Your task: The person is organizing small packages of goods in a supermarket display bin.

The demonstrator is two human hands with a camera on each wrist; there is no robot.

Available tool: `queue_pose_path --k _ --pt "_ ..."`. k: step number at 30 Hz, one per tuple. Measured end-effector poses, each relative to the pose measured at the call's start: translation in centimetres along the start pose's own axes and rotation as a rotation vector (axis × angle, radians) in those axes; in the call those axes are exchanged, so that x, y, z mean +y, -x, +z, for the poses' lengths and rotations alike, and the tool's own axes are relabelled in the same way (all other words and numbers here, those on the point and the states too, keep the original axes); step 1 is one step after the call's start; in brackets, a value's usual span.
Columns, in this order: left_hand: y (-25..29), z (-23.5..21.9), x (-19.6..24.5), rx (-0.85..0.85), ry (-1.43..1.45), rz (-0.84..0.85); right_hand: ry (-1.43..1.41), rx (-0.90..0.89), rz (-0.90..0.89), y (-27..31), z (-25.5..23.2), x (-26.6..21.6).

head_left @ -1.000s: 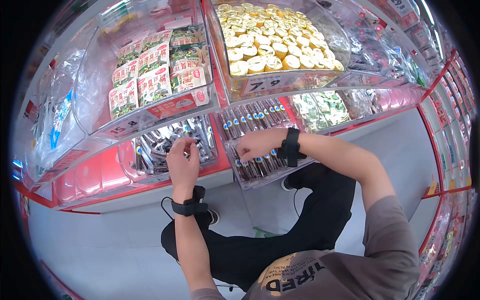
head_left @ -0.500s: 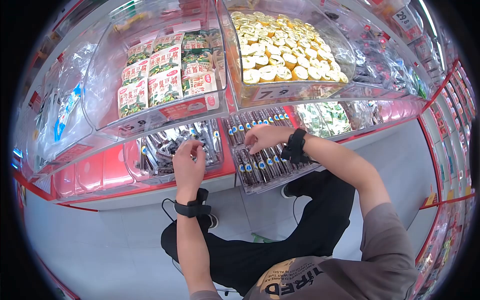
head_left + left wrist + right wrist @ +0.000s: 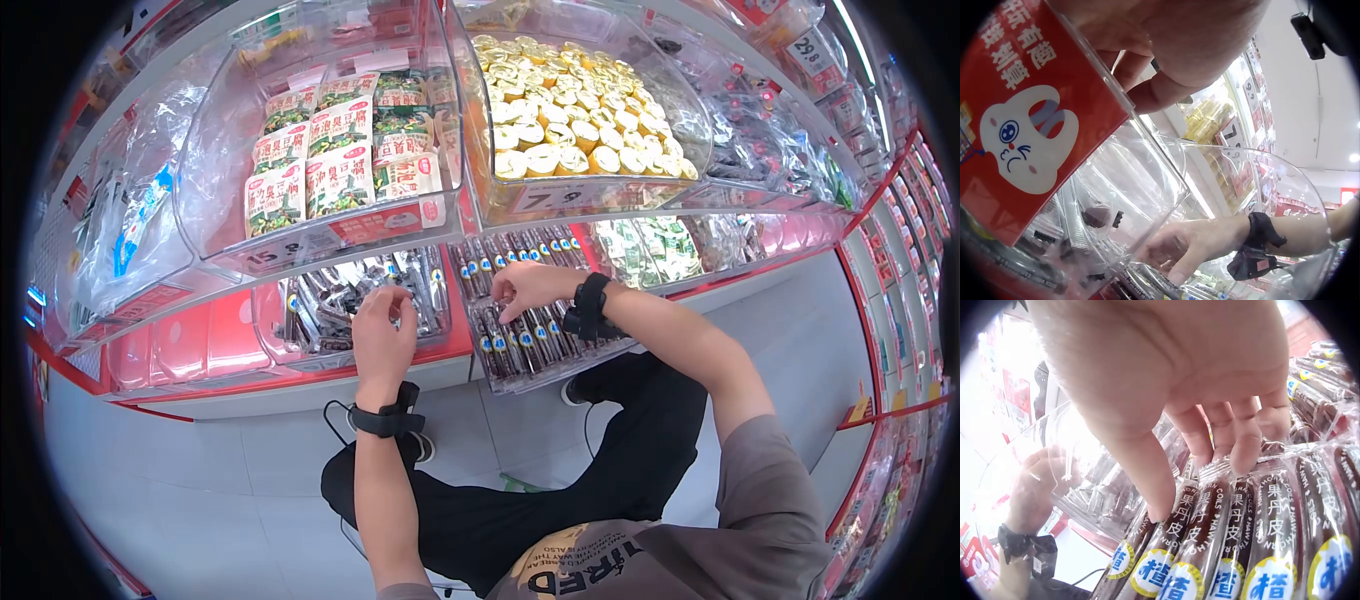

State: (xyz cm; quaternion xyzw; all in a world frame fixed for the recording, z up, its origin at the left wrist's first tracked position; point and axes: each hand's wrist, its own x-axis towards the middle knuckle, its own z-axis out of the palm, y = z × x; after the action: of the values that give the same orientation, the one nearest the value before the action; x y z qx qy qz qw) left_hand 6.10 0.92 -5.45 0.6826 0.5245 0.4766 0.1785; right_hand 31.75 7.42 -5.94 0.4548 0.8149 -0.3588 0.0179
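Note:
In the right wrist view, my right hand (image 3: pixel 1172 362) reaches over a row of dark brown hawthorn rolls (image 3: pixel 1279 519) in clear wrappers. Its thumb rests on the rolls at the left, and bent fingertips touch the crimped wrapper ends. These rolls lie side by side in a clear bin (image 3: pixel 520 385). My left hand (image 3: pixel 385 330) hangs over the front of a second clear bin (image 3: pixel 340 350), where wrapped rolls (image 3: pixel 310 310) lie jumbled. Its fingers are loosely bent with no object seen in them, close to the red card (image 3: pixel 1029 131) on the bin front.
Above stand clear bins of red-and-white snack packets (image 3: pixel 340 140) and gold-lidded cups (image 3: pixel 570 130); their front edges overhang the lower row. Green-and-white packets (image 3: pixel 645 250) lie right of the rolls. My knees (image 3: pixel 650 420) are bent below the lower shelf.
The head view has shifted, so the shelves sit lower and farther right. My right hand stays over the rolls and my left hand over its bin, with slight finger movement.

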Motion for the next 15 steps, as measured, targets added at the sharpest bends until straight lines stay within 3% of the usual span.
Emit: queue_pose_path --k 8,15 --pt "0.04 0.00 -0.08 0.013 -0.018 0.028 0.009 0.022 -0.119 -0.06 0.41 0.69" --pt "0.06 -0.09 0.19 0.006 -0.028 0.026 -0.062 0.028 -0.087 0.20 -0.02 0.52"
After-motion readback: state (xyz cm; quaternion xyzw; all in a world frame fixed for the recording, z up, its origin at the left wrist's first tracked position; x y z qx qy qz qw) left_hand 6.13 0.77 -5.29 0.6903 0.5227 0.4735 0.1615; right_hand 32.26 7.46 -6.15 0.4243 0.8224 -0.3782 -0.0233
